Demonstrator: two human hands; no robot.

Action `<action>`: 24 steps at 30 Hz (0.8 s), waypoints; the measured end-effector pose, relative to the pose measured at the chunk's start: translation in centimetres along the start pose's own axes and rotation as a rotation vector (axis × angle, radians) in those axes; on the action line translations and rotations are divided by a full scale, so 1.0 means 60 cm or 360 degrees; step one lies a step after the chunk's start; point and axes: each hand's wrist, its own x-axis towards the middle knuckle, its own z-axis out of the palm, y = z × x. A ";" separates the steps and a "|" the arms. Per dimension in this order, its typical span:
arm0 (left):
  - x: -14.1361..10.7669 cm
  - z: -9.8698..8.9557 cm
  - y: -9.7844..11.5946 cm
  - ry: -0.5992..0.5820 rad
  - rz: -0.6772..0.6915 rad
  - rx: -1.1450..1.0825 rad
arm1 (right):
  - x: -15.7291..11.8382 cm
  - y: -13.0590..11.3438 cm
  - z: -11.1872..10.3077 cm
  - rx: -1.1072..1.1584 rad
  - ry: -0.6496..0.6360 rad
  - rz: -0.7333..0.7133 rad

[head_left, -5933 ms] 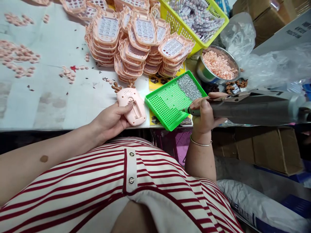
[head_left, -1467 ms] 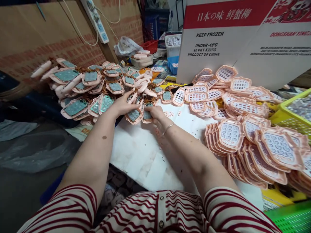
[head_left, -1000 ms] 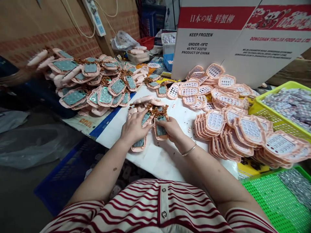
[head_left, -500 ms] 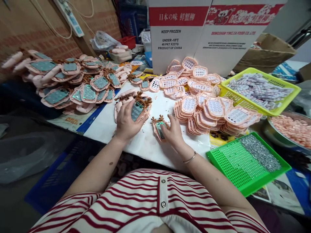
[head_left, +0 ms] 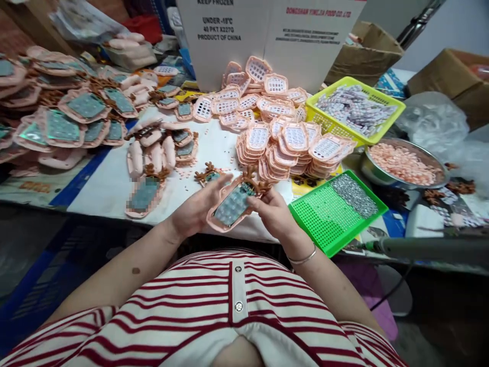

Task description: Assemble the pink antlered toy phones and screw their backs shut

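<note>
Over the front edge of the white work surface (head_left: 191,193) I hold a pink toy phone shell (head_left: 230,205) with a keypad sheet, a green circuit board and brown antlers. My right hand (head_left: 274,211) grips its antler end, thumb on top. My left hand (head_left: 196,206) supports the shell's left side, its fingers partly hidden under it. Just behind lies another antlered shell (head_left: 208,175), partly covered by my left hand. To the left, a similar shell (head_left: 144,196) leans by a small pile of pink shells (head_left: 153,153).
Stacks of pink keypad front covers (head_left: 294,137) stand behind my right hand. A green tray (head_left: 321,219) holds screws, a yellow basket (head_left: 355,109) white pieces, and a metal bowl (head_left: 405,163) pink parts. Many shells (head_left: 61,127) are heaped at left; a long tool (head_left: 420,248) juts in right.
My view has turned to the right. My left hand has left the pile of shells and come toward my right hand. Both hands now hold one shell, lifted near the table edge.
</note>
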 end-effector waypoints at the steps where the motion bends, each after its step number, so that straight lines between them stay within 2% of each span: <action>1: -0.004 0.000 -0.006 -0.0192 -0.0207 -0.0239 | -0.012 0.002 -0.006 -0.0024 -0.0075 0.0017; 3: -0.008 0.000 -0.022 -0.0473 -0.0478 -0.0534 | -0.031 -0.001 -0.013 -0.0202 -0.0156 -0.0002; 4: -0.008 0.000 -0.030 -0.0543 -0.0537 -0.0616 | -0.038 -0.006 -0.016 -0.0361 -0.0164 -0.0028; 6: -0.005 0.005 -0.040 -0.0556 -0.0561 -0.0711 | -0.044 -0.028 -0.023 -0.0771 -0.0145 -0.0087; 9: 0.005 0.016 -0.037 -0.0392 -0.0489 -0.0769 | -0.031 -0.084 -0.046 -0.1370 0.0034 -0.0289; 12: 0.013 0.026 -0.020 -0.0158 -0.0417 -0.0769 | 0.012 -0.143 -0.090 -0.2054 0.0399 -0.0642; 14: 0.015 0.028 -0.009 -0.0051 -0.0384 -0.0752 | 0.048 -0.167 -0.126 -0.2629 0.0450 -0.0695; 16: 0.015 0.024 -0.001 0.0017 -0.0337 -0.0742 | 0.079 -0.175 -0.157 -0.3016 0.0386 -0.0656; 20: 0.016 0.007 0.004 0.0106 -0.0265 -0.0755 | 0.106 -0.166 -0.188 -0.3356 0.0302 -0.0727; 24: 0.026 -0.004 0.007 0.0143 -0.0218 -0.0677 | 0.094 -0.167 -0.180 -0.3399 0.0429 -0.0750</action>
